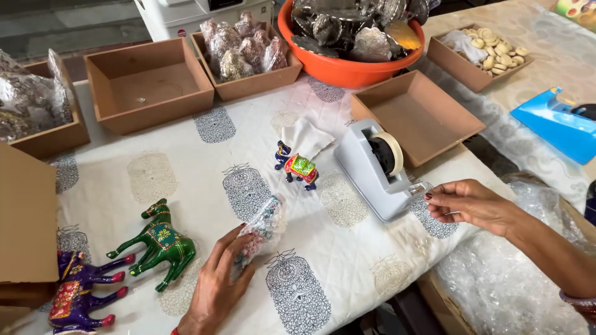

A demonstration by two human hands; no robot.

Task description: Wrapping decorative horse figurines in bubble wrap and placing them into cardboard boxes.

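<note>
My left hand closes its fingers round a bubble-wrapped bundle, already covered, on the printed cloth. My right hand pinches what looks like clear tape at the grey tape dispenser; sealing remains. Beyond my fingertips stands a small painted elephant, unwrapped. Left of them lie a green camel and a purple figure, with wooden trays behind.

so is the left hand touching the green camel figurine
Apart. The head view shows bare tablecloth between the left hand, which grips a bubble-wrapped bundle, and the green camel figurine.
</note>
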